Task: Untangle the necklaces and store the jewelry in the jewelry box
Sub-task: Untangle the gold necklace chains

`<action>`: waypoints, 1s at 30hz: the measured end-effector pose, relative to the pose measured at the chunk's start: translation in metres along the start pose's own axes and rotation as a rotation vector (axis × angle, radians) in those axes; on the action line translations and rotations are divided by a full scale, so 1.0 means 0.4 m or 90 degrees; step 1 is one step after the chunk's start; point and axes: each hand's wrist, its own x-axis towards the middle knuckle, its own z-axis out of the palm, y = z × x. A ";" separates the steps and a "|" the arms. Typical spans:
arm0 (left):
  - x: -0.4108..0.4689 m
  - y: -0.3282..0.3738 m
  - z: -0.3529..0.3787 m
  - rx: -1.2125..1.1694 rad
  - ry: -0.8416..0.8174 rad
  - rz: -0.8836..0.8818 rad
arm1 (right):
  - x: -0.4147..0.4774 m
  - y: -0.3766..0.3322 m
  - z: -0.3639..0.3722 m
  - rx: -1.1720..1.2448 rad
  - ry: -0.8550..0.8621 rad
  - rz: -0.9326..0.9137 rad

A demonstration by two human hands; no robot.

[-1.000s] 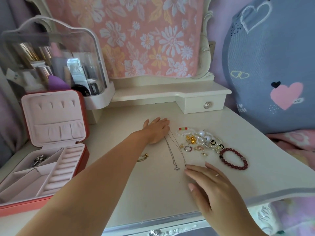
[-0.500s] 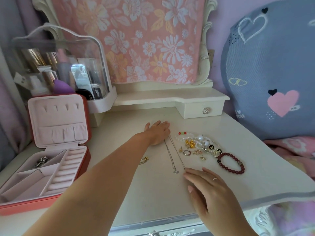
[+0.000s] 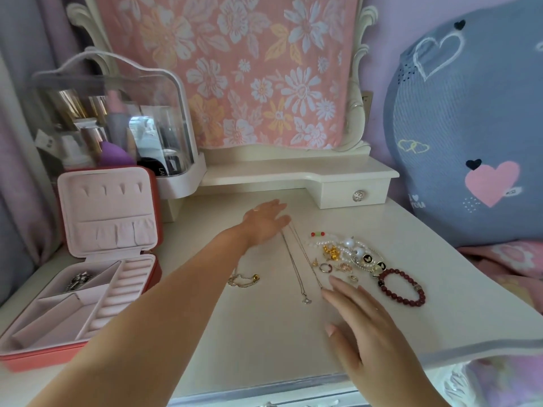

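Two thin silver chain necklaces [image 3: 295, 265] lie stretched side by side on the white dressing table. My left hand [image 3: 266, 221] rests flat on their far ends, fingers straight. My right hand [image 3: 360, 324] lies flat at the near end of the right chain, fingertips touching it. The left chain ends in a small pendant [image 3: 305, 301]. A pile of pearl and gold jewelry [image 3: 348, 254] sits to the right, with a dark red bead bracelet [image 3: 401, 286] beside it. A gold chain piece [image 3: 244, 280] lies left of the necklaces. The open red jewelry box [image 3: 88, 289] stands at the left.
A clear cosmetics case [image 3: 117, 118] with bottles stands behind the jewelry box. A small drawer with a crystal knob [image 3: 357, 196] sits at the back right. A blue heart-print cushion [image 3: 470, 136] leans at the right. The table's front edge [image 3: 293, 386] is near my right wrist.
Both hands stay on the ends of the chains. The camera has tilted down a little, so everything sits lower in view.
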 end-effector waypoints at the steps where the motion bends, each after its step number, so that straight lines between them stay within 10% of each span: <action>1: -0.023 -0.014 -0.016 -0.046 0.018 -0.002 | 0.006 -0.004 -0.001 0.009 -0.006 0.010; 14: -0.269 -0.134 -0.014 -0.036 0.175 -0.210 | 0.329 -0.165 0.122 0.046 -0.242 0.120; 30: -0.219 -0.116 0.005 -0.151 0.227 -0.124 | 0.409 -0.137 0.198 0.032 -0.231 0.195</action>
